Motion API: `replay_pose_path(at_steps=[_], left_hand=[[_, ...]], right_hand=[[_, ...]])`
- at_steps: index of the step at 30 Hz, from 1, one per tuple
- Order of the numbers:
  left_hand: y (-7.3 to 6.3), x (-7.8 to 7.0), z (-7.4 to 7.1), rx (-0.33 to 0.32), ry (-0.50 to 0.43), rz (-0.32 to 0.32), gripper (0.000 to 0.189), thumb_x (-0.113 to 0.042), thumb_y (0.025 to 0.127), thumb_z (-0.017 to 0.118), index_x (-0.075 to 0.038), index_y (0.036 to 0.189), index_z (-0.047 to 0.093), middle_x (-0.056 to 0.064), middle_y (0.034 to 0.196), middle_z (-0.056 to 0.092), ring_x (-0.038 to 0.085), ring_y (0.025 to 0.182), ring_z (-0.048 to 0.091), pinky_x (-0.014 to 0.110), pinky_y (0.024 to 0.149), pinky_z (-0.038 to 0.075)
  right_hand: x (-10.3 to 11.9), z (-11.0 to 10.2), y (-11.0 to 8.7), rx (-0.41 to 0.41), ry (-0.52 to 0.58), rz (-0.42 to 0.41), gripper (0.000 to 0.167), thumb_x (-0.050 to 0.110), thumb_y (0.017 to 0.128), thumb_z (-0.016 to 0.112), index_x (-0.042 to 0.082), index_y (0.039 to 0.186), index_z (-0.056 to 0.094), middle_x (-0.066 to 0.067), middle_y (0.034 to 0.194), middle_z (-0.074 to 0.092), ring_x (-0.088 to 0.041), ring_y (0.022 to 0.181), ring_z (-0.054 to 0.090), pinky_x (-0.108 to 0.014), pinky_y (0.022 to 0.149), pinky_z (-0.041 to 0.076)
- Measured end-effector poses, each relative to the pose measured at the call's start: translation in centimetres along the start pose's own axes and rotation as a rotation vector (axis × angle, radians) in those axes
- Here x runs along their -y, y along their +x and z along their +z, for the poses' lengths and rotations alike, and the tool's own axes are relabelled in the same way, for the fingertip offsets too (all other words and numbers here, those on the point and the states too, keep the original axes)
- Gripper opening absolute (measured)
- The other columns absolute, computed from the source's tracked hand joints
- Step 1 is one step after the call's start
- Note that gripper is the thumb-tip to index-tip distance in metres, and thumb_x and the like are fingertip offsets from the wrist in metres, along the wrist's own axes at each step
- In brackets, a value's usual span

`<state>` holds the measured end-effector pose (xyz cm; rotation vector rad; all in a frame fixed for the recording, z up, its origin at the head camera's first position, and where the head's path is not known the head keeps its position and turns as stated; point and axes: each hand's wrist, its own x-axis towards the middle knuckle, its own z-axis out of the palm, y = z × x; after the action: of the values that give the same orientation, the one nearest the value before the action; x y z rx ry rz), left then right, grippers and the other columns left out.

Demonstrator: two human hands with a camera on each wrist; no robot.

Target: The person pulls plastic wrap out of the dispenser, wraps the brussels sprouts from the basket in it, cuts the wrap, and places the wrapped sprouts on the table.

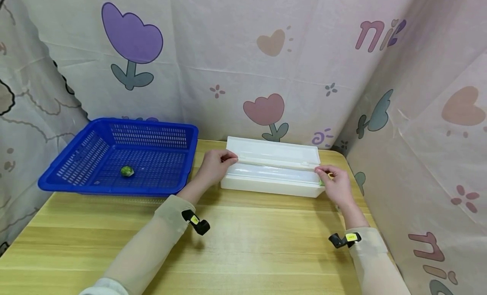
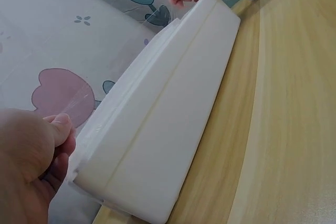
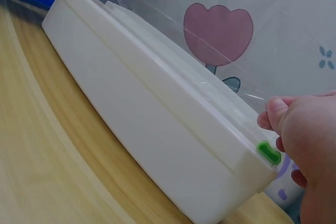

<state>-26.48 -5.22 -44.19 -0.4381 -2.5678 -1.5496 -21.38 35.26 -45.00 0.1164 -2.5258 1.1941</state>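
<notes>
The left hand (image 1: 213, 166) and the right hand (image 1: 336, 187) each pinch, between thumb and fingers, one end of a clear plastic film (image 3: 254, 96), which spans the length of the white film dispenser (image 1: 272, 187) near its top. The dispenser rests on the wood-grain table (image 1: 258, 244) to the right of the blue perforated basket (image 1: 114, 189), with its lid (image 1: 272, 147) open at the rear and a green tab (image 3: 269, 152) at its right end. One Brussels sprout (image 1: 127, 171) lies on the basket floor.
</notes>
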Motion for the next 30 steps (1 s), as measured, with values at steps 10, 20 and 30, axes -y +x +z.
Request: replay_pose_path(at_steps=[10, 20, 30], left_hand=[[0.3, -1.0, -0.1, -0.011, 0.003, 0.007, 0.011, -0.018, 0.105, 0.071, -0.011, 0.103, 0.079, 0.001, 0.095, 0.074, 0.022, 0.086, 0.064, 0.038, 0.076, 0.055], [0.2, -1.7, -0.9, -0.019, 0.011, 0.025, 0.014, -0.019, 0.105, 0.070, -0.009, 0.105, 0.080, 0.002, 0.094, 0.073, 0.023, 0.084, 0.061, 0.037, 0.075, 0.054], [0.4, -2.9, -1.6, -0.027, 0.000, 0.042, 0.012, -0.020, 0.105, 0.070, -0.011, 0.103, 0.078, 0.003, 0.093, 0.072, 0.023, 0.082, 0.060, 0.036, 0.074, 0.053]], right_hand=[[0.7, -1.0, 0.3, -0.040, 0.023, 0.013, 0.018, 0.013, 0.105, 0.068, -0.003, 0.108, 0.077, -0.016, 0.107, 0.075, -0.020, 0.094, 0.059, -0.019, 0.074, 0.047], [1.6, -1.2, 0.5, -0.063, 0.017, 0.032, 0.019, 0.015, 0.105, 0.069, -0.001, 0.109, 0.078, -0.018, 0.107, 0.076, -0.017, 0.093, 0.059, -0.022, 0.074, 0.045], [2.9, -2.0, 0.7, -0.073, 0.018, 0.047, 0.024, 0.020, 0.108, 0.065, -0.002, 0.109, 0.076, -0.016, 0.111, 0.075, -0.015, 0.095, 0.060, -0.026, 0.086, 0.045]])
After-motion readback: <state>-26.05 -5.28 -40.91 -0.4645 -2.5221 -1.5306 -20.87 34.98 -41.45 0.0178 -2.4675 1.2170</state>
